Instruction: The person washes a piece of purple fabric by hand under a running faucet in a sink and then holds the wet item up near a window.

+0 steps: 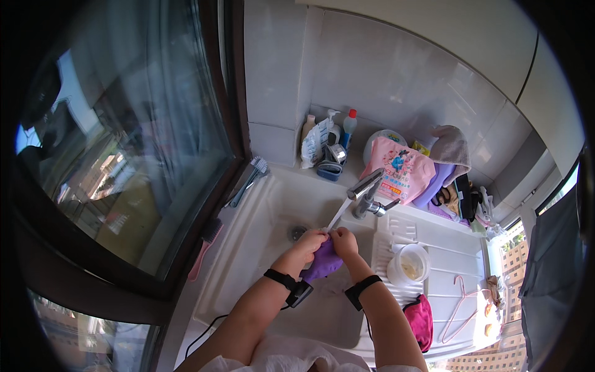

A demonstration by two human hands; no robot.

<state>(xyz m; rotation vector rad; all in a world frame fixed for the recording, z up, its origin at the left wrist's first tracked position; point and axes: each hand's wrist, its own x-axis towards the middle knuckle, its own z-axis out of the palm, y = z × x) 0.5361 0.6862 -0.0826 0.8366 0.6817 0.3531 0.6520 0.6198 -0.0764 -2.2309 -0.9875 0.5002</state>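
Observation:
A purple cloth (324, 261) hangs between my two hands over the white laundry sink (260, 260). My left hand (310, 245) pinches its upper edge from one side. On the other side my right hand (345, 242) grips the same edge. A stream of water (338, 215) runs from the chrome faucet (367, 188) down onto the cloth where the hands meet. The drain (297, 232) shows just past my left hand. Folds of the cloth hide parts of my fingers.
Right of the basin, a white plastic tub (409, 264), a magenta cloth (419, 323) and a pink hanger (460, 307) lie on the ribbed washboard. Behind the faucet stand a pink detergent pouch (399, 169) and several bottles. Brushes (207, 246) lie along the left ledge beside a window.

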